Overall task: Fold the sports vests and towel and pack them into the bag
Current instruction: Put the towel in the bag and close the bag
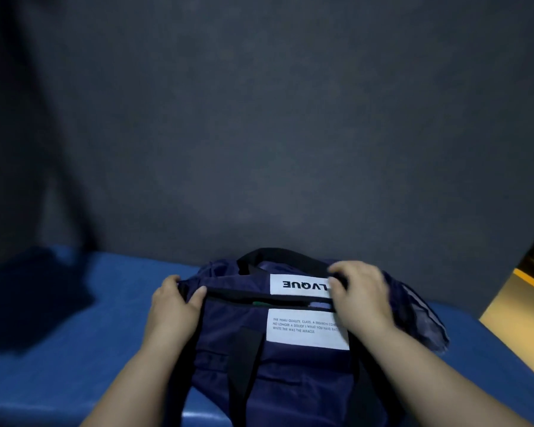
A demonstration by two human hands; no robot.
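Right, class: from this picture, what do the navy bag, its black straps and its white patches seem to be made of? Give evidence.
Navy bag: probably thin nylon or polyester; faint sheen, soft creases. Black straps: likely woven webbing; matte, flat bands. White patches: apparently printed fabric labels, smooth; weave too blurred to confirm.

navy bag [290,362] smooth nylon-like cloth w/ slight sheen, black webbing straps [244,359], matt white labels [305,329]

Both hands are gripping the top of a navy bag [228,343] lying on a blue surface [74,349]: left hand [171,306] pinching its left end, right hand [359,295] clutching the right by the white label [302,329].
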